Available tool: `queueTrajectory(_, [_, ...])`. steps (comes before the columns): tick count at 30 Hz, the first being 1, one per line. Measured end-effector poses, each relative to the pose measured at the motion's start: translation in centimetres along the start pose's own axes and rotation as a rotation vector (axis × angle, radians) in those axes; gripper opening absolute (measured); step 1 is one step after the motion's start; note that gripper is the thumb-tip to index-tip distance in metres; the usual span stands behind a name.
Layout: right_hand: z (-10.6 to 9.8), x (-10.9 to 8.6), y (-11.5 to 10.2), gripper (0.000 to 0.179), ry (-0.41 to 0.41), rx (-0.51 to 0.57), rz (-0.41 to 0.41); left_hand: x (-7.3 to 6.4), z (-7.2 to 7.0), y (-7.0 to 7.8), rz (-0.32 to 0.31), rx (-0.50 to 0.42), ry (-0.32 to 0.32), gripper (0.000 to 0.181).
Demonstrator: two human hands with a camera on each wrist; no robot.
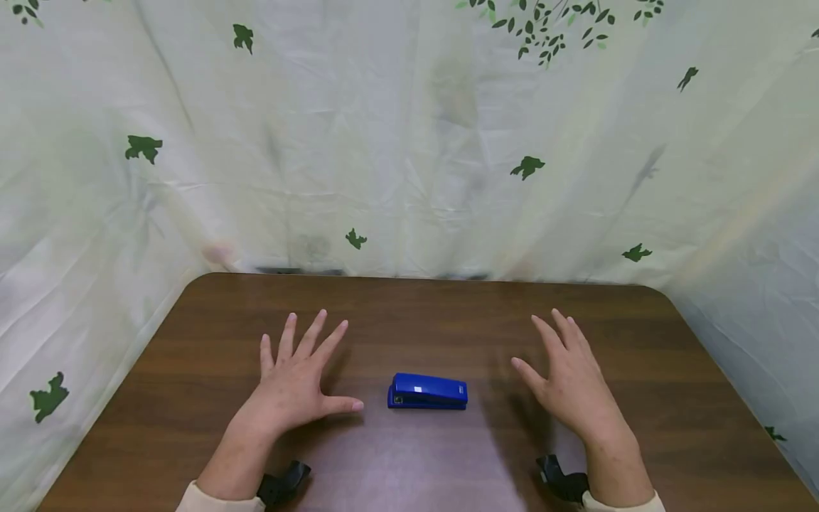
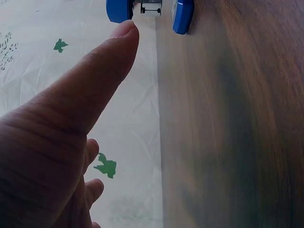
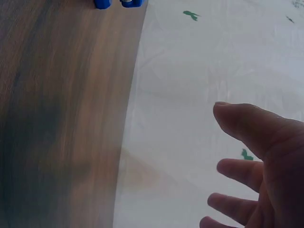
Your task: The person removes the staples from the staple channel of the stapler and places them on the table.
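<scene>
A blue stapler (image 1: 427,392) lies lengthwise across the middle of the wooden table, between the two hands. To its left, the left hand (image 1: 291,387) is held over the table with fingers spread, its thumb pointing toward the stapler. The right hand (image 1: 571,384) hovers to the right, fingers extended and thumb apart, holding nothing. In the left wrist view, the stapler's end (image 2: 151,8) shows at the top edge, just beyond the thumb tip. Only a small part of the stapler (image 3: 131,3) appears at the top of the right wrist view.
The brown table (image 1: 422,313) has rounded far corners. Behind it hangs a pale curtain (image 1: 397,142) printed with green birds and leaves. Black wrist cameras are strapped at the left wrist (image 1: 281,485) and right wrist (image 1: 563,481).
</scene>
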State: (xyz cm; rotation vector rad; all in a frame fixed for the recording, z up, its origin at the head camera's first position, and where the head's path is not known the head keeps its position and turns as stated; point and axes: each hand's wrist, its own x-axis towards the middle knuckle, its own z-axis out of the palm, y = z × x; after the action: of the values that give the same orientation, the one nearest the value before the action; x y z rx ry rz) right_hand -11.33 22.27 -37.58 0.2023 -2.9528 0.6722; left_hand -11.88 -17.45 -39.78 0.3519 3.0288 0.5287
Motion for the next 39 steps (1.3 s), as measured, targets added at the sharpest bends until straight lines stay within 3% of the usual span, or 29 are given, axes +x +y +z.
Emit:
queueTrajectory(10, [0.7, 0.1, -1.3, 0.07, 0.056, 0.026, -0.039, 0.1, 0.3, 0.3, 0.017, 0.002, -0.001, 0.119])
queueTrajectory(20, [2.1, 0.1, -2.7, 0.068, 0.018, 0.051, -0.085, 0.3, 1.2, 1.0, 0.074, -0.033, 0.009, 0.116])
queueTrajectory(31, [2.8, 0.0, -4.7, 0.063, 0.021, 0.09, -0.189, 0.3, 2.3, 1.9, 0.135, -0.068, 0.032, 0.113])
queueTrajectory(39, [4.1, -0.4, -5.4, 0.054, -0.006, 0.082, -0.255, 0.6, 3.7, 2.8, 0.124, -0.144, -0.052, 0.101])
